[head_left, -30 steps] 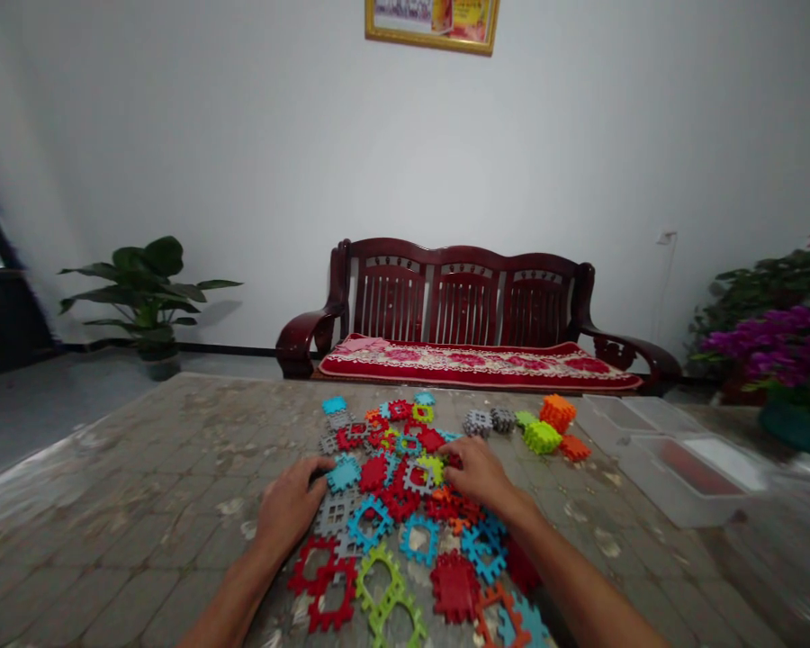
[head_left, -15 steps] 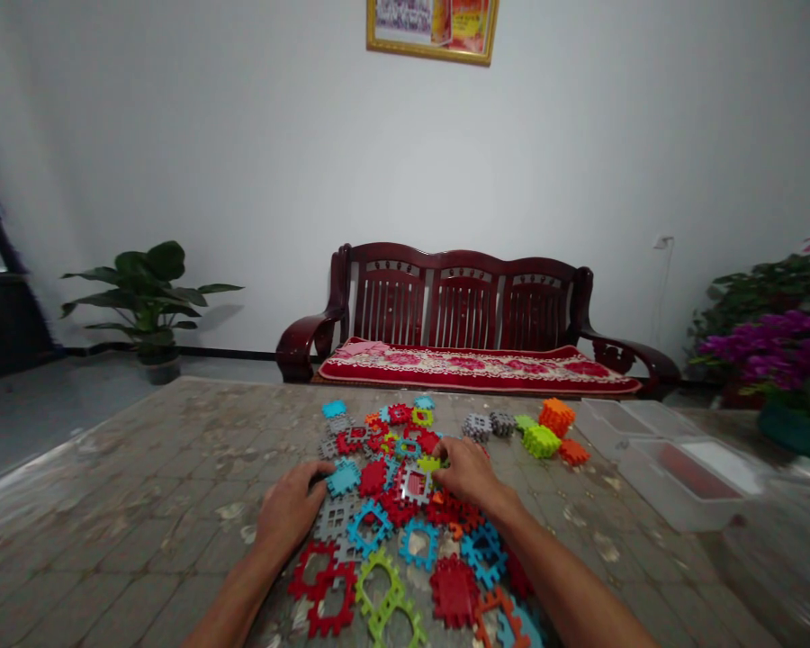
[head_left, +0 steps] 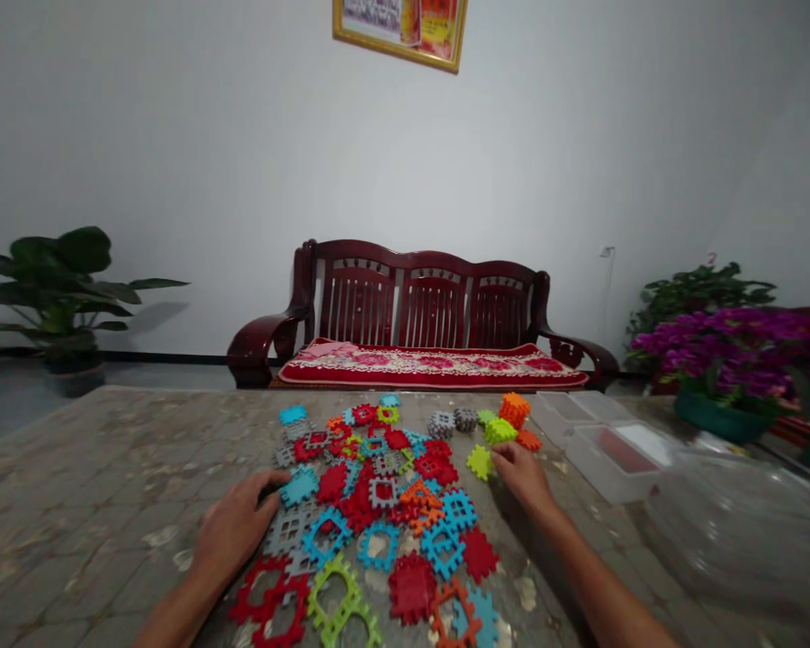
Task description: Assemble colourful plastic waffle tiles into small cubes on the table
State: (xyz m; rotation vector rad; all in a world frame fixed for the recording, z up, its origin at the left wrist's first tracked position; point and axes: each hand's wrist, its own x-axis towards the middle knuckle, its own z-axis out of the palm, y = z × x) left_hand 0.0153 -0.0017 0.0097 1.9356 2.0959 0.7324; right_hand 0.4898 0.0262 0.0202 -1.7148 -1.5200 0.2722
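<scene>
Toothed plastic interlocking tiles in red, blue, grey, green and orange lie heaped and overlapping in front of me. My right hand (head_left: 523,472) pinches a lime green tile (head_left: 479,462) by its right edge, to the right of the heap. Just beyond it are a stack of lime green tiles (head_left: 500,430) and a stack of orange tiles (head_left: 514,409). My left hand (head_left: 239,517) rests on the table at the heap's left side, thumb and forefinger apart. Its fingertips are at the left edge of a light blue tile (head_left: 301,486).
Grey stacked tiles (head_left: 441,425) stand behind the heap. At the right are clear plastic boxes (head_left: 611,463), a large clear container (head_left: 735,513) and a pot of purple flowers (head_left: 735,351). A wooden bench (head_left: 418,306) stands beyond the table (head_left: 128,468).
My right hand has moved from the heap rightward to the green stack, carrying a lime green tile. My left hand stays by the light blue tile. The view has turned right.
</scene>
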